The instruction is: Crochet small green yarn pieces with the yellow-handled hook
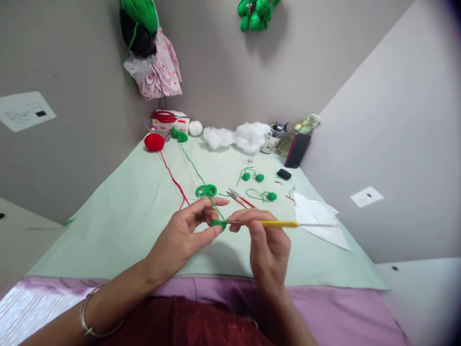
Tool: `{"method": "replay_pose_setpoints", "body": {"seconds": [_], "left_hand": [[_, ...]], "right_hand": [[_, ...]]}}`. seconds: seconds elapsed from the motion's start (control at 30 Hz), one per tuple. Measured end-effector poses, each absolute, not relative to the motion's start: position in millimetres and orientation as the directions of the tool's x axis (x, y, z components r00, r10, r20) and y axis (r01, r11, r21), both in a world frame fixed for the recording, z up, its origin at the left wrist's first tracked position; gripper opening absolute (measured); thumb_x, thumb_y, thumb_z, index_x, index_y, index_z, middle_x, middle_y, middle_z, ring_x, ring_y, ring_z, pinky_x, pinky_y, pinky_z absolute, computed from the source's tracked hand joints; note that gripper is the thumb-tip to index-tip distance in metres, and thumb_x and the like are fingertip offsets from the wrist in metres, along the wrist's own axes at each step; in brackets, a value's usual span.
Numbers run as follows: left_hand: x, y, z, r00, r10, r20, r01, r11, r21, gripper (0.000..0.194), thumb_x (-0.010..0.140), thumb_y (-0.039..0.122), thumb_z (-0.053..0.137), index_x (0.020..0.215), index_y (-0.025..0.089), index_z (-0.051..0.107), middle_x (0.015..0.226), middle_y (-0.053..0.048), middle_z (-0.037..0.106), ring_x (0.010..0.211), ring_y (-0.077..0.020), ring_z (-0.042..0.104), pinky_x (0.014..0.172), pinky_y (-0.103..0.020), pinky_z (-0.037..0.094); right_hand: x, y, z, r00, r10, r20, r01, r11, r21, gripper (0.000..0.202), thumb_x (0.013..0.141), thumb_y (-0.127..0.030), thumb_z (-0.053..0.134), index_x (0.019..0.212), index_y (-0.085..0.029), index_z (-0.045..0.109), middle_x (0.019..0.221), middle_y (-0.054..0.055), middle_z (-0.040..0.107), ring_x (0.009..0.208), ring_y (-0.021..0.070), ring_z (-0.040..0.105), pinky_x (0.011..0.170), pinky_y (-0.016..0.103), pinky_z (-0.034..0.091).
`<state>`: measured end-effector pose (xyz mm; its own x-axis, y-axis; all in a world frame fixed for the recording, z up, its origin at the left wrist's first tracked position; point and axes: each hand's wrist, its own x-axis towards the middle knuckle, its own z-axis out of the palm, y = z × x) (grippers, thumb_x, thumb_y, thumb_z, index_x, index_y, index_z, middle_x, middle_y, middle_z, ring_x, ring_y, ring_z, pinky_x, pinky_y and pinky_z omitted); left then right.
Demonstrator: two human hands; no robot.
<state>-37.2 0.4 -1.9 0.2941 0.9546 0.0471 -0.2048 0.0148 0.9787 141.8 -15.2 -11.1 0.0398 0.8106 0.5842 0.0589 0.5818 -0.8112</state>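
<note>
Between the thumb and fingers of my left hand [189, 228] is a small green crochet piece [218, 223]. Its index finger is stretched out, with green yarn running near it. My right hand [268, 240] is closed around a crochet hook with a yellow handle [281, 224]; the metal tip reaches the green piece. Beyond my left hand lies a looped bundle of green yarn [206, 191]. Orange-handled thread snips [240, 198] lie just past my fingers. Small green crocheted balls [259, 178] with yarn tails rest farther right.
At the back left are a red yarn ball [154, 142], red-handled scissors [165, 117] and a white yarn ball [195, 128]. White stuffing [248, 137], a pen cup [272, 139] and a phone [297, 150] stand along the back. White paper [320, 218] lies at the right.
</note>
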Motion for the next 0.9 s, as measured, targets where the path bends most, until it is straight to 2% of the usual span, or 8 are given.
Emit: {"method": "replay_pose_setpoints", "body": {"seconds": [0.13,0.23,0.33,0.4,0.47,0.7,0.83,0.9], "left_hand": [[-32.5,-2.9,-1.6,0.189,0.978,0.091,-0.135,-0.066,0.989,0.039,0.086,0.024,0.081,0.125,0.032,0.077,0.089,0.002,0.061,0.094,-0.0171,0.055,0.101,-0.032,0.039],[-30.1,-1.9,-3.7,0.308,0.949,-0.071,-0.291,0.165,0.942,0.051,0.083,0.034,0.085,0.133,0.029,0.073,0.089,0.001,0.062,0.085,-0.0160,0.053,0.087,-0.030,0.043],[-30.8,3.0,-3.6,0.453,0.864,-0.220,-0.410,0.420,0.810,0.056,0.079,0.038,0.089,0.132,0.025,0.075,0.084,0.001,0.061,0.074,-0.0123,0.049,0.076,-0.027,0.042],[-32.0,5.9,-1.9,0.448,0.867,-0.217,-0.439,0.425,0.792,0.053,0.078,0.035,0.090,0.128,0.024,0.078,0.084,0.001,0.062,0.077,-0.0122,0.051,0.079,-0.026,0.042],[-32.7,6.5,-0.3,0.429,0.888,-0.165,-0.447,0.367,0.816,0.049,0.078,0.031,0.089,0.126,0.027,0.080,0.086,0.000,0.064,0.084,-0.0136,0.055,0.084,-0.026,0.043],[-27.8,0.4,-1.8,0.345,0.936,-0.068,-0.416,0.218,0.883,0.037,0.081,0.028,0.089,0.117,0.033,0.084,0.083,0.002,0.068,0.086,-0.0142,0.059,0.088,-0.027,0.046],[-26.7,3.2,0.3,0.397,0.903,-0.166,-0.506,0.366,0.781,0.045,0.078,0.030,0.091,0.122,0.028,0.082,0.091,-0.001,0.073,0.092,-0.0157,0.062,0.091,-0.028,0.048],[-28.9,6.3,1.3,0.462,0.866,-0.194,-0.531,0.444,0.722,0.044,0.078,0.030,0.090,0.120,0.023,0.083,0.098,-0.004,0.075,0.094,-0.0166,0.063,0.096,-0.030,0.049]], "right_hand": [[139.6,-22.0,-19.0,-0.161,0.569,0.807,0.482,0.759,-0.438,0.029,0.100,-0.009,0.056,0.120,-0.025,0.071,0.104,0.008,0.077,0.094,0.0205,0.073,0.079,0.035,0.062],[137.2,-21.8,-26.4,-0.211,0.431,0.877,0.627,0.749,-0.217,0.037,0.097,-0.008,0.062,0.127,-0.027,0.072,0.109,0.010,0.076,0.098,0.0230,0.073,0.076,0.036,0.062],[137.9,-18.4,-25.1,-0.043,0.533,0.845,0.505,0.742,-0.442,0.032,0.099,-0.010,0.060,0.120,-0.029,0.075,0.101,0.007,0.076,0.090,0.0207,0.072,0.074,0.036,0.060],[139.7,-15.2,-20.4,0.111,0.674,0.730,0.285,0.683,-0.673,0.027,0.103,-0.013,0.055,0.109,-0.028,0.076,0.088,0.003,0.074,0.078,0.0175,0.068,0.072,0.036,0.058],[140.7,-11.7,-16.0,0.143,0.759,0.635,0.102,0.627,-0.773,0.024,0.104,-0.018,0.055,0.101,-0.027,0.077,0.082,0.001,0.072,0.072,0.0162,0.065,0.071,0.035,0.057],[132.5,-11.1,-19.1,0.043,0.689,0.724,0.252,0.693,-0.675,0.027,0.101,-0.012,0.060,0.111,-0.030,0.078,0.096,0.003,0.079,0.088,0.0184,0.073,0.076,0.035,0.062],[135.4,-15.1,-26.8,-0.042,0.548,0.835,0.468,0.749,-0.468,0.037,0.096,-0.010,0.067,0.124,-0.031,0.076,0.111,0.007,0.077,0.095,0.0208,0.073,0.077,0.037,0.062],[139.3,-14.2,-25.6,0.024,0.618,0.786,0.396,0.716,-0.575,0.029,0.098,-0.011,0.064,0.117,-0.028,0.078,0.101,0.006,0.078,0.090,0.0196,0.073,0.077,0.036,0.061]]}}
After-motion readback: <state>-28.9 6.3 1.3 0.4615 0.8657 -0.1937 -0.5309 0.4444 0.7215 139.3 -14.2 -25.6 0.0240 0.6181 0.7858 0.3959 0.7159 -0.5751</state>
